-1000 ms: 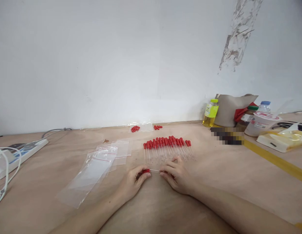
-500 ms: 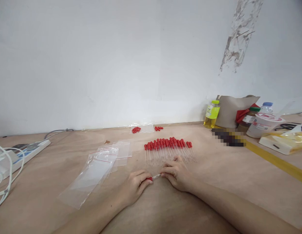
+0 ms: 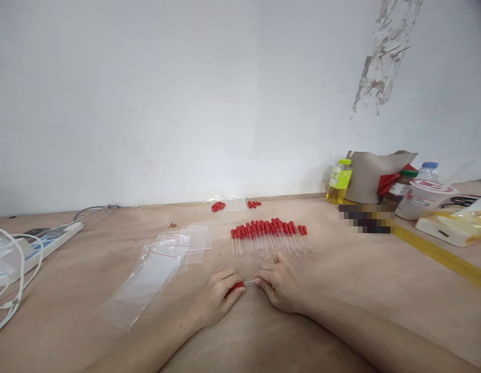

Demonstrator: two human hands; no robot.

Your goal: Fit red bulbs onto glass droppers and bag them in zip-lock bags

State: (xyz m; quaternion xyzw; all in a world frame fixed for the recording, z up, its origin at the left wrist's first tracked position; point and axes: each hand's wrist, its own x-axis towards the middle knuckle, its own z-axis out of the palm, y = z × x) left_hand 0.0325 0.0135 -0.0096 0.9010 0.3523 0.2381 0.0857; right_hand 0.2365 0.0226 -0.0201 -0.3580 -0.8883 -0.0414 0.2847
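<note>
Between thumb and fingers, my left hand (image 3: 220, 296) pinches a red rubber bulb (image 3: 237, 285). From it a clear glass dropper tube (image 3: 249, 283) runs across to my right hand (image 3: 278, 285), whose fingers close on the tube's other end. That end is hidden in the fingers. Just beyond both hands lies a row of droppers (image 3: 264, 235), their red bulbs pointing to the wall and their clear tubes towards me. Loose red bulbs (image 3: 218, 206) lie by a clear plastic bag (image 3: 236, 203) near the wall, with a few more red bulbs (image 3: 254, 204) to its right.
Clear zip bags (image 3: 155, 269) overlap on the table at left. Beyond them are a power strip (image 3: 61, 235) and white cables (image 3: 20, 280). On the right stand a yellow-capped bottle (image 3: 339, 182), a grey bag (image 3: 365, 178), a plastic tub (image 3: 423, 199) and a yellow strip (image 3: 435, 252).
The dropper has turned to lie more nearly level, and more of its red bulb shows. My right hand has shifted slightly towards me. Both hands keep their hold.
</note>
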